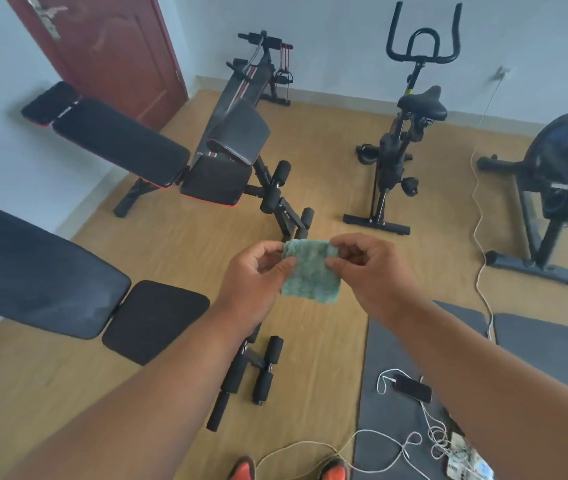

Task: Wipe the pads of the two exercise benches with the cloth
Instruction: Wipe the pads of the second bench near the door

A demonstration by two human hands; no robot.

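Both our forearms reach forward, our left hand (258, 271) and right hand (369, 268) pinching the top corners of the small green terry cloth (310, 271) in mid-air. Neither black padded near bench (50, 271) nor far bench (120, 143) is touched yet; wiping seems all ahead.

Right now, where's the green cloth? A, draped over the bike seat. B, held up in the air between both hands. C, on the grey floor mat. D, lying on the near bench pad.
B: the green cloth hangs above the floor, its top corners pinched by the left hand and the right hand, touching no bench.
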